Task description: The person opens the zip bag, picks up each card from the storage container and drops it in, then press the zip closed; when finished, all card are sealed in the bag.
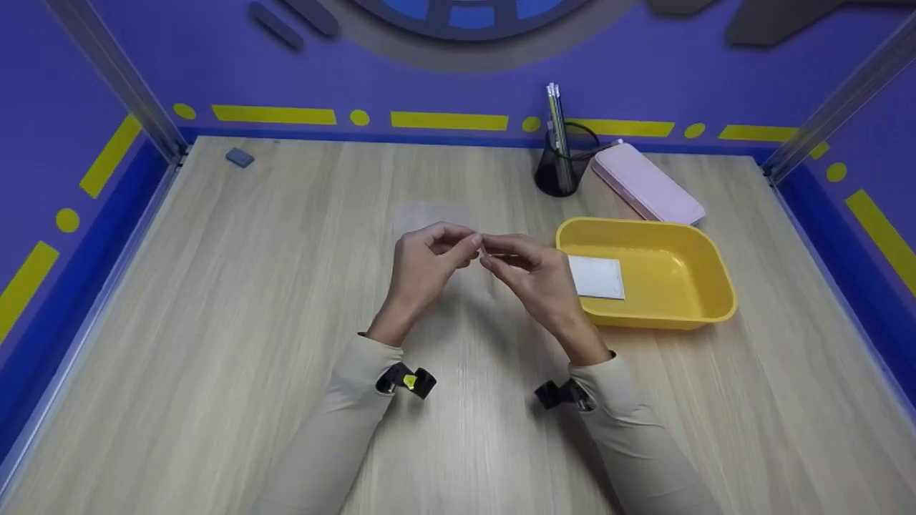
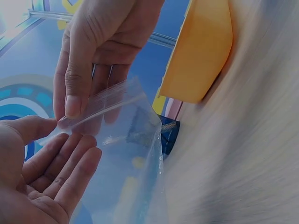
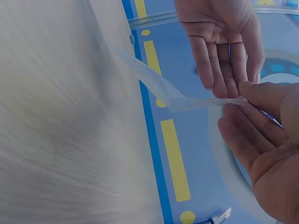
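Clear plastic forms the thin bag [image 2: 149, 121] that both hands pinch by its edge, their fingertips nearly meeting. Thumb and forefinger of the left hand [image 1: 422, 265] grip one spot, its other fingers loosely bent; the right hand [image 1: 540, 279] pinches just beside it, between thumb and fingers. From there the bag spreads beyond the fingertips, away from the person, above the surface [image 1: 229, 343].

In the head view the bag is barely visible, a faint pale patch behind the left hand; whether its mouth is parted is hard to tell. In the left wrist view its lower end runs out of frame. The right hand covers the left end of a white card [image 1: 600, 277] lying in a yellow tray [image 1: 665, 286].

Pale wood grain marks the surface. Near its far edge are a grey-blue block [image 1: 240, 157], a black mesh cup [image 1: 547, 175] of pencils [image 1: 555, 118] and, beside the cup, a pink case [image 1: 647, 184]. Purple-blue panels [image 1: 444, 89] with yellow dashes enclose it.
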Tool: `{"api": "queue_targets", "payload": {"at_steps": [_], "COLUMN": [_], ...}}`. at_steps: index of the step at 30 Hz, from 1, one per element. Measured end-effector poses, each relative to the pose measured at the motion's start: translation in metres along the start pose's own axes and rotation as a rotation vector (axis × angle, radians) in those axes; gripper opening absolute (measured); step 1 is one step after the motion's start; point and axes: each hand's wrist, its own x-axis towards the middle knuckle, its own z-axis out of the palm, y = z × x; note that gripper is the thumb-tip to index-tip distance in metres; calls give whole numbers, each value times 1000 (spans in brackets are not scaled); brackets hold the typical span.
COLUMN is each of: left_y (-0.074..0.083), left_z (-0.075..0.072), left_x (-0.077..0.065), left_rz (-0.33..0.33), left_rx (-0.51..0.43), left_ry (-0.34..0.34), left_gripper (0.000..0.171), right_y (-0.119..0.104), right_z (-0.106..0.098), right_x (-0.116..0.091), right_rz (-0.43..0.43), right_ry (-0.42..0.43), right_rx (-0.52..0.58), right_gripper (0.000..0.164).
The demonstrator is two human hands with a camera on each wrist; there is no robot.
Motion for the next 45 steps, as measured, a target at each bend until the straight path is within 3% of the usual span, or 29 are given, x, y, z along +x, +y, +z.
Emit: {"api": "queue_targets", "payload": {"at_steps": [7, 13, 22, 27, 34, 45], "left_y": [2, 2, 5, 4, 3, 6], "left_z": [1, 0, 3, 5, 7, 12], "left_x": [0, 0, -3, -4, -4, -6], "left_rz": [15, 77, 168, 194, 177, 262], "left_rx": [-8, 81, 150, 179, 202, 309], "left_ry": [-4, -11, 8, 8, 9, 46], "left_gripper": [14, 11, 10, 13, 8, 5], "right_y": [0, 0, -3, -3, -1, -2], "right_z": [-3, -4, -2, -2, -2, -1], "right_x": [-1, -1, -1, -1, 0, 0], "right_rz": [19, 21, 71, 49, -26, -17], "right_ry": [15, 22, 43, 95, 90, 127], "right_rx": [22, 48, -55, -73, -67, -45], "right_gripper": [27, 23, 11, 7, 10, 8]}}
